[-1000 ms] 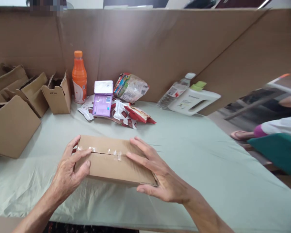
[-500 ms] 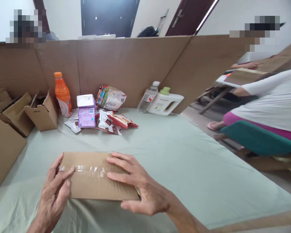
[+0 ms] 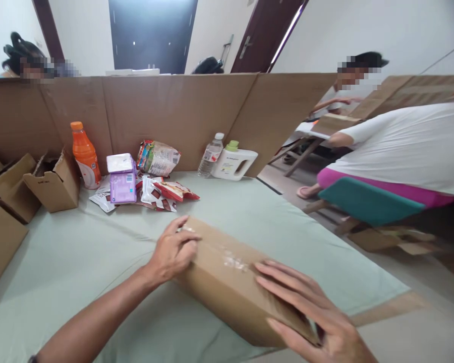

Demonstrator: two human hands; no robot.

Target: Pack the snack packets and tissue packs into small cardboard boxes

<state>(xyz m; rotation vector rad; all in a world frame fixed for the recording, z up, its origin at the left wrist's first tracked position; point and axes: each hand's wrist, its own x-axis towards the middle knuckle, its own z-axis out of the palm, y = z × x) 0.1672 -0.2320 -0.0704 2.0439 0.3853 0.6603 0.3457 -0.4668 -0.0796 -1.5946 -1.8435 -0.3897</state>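
Observation:
A closed brown cardboard box (image 3: 227,282) lies slantwise on the green cloth, its far end to the left and its near end to the right. Clear tape shines along its top seam. At the far end my left hand (image 3: 177,249) grips it, fingers over the top edge and corner. My right hand (image 3: 312,305) clasps the near end, with fingers spread over the top and the thumb against the side facing me. Part of the near end is hidden behind that hand.
Open cardboard boxes (image 3: 55,186) stand at the left. Along the cardboard wall (image 3: 166,106) are an orange bottle (image 3: 85,156), purple packs (image 3: 123,187), snack bags (image 3: 159,159), a water bottle (image 3: 211,156) and a white jug (image 3: 234,164). A person (image 3: 401,136) sits at the right, beyond the table edge.
The box has moved to the right and turned, so its right end now points toward me. Both hands moved with it, still on its ends. My view has swung to the right.

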